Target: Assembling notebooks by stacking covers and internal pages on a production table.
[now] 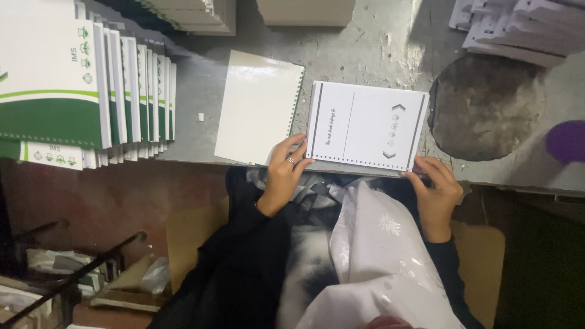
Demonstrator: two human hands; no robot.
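Observation:
A white printed page block [365,125] with punched holes along its near edge lies at the front edge of the grey table [378,49]. My left hand [283,173], with a ring on one finger, grips its near left corner. My right hand [436,195] holds its near right corner. Just left of it lies a cream spiral-bound notebook [259,106], its wire binding facing the page block.
A fanned stack of green-and-white covers [79,91] fills the table's left side. More paper stacks [518,27] sit at the back right, beside a dark round patch [484,106]. A white plastic bag [378,262] rests on my lap. A purple object [567,141] is at right.

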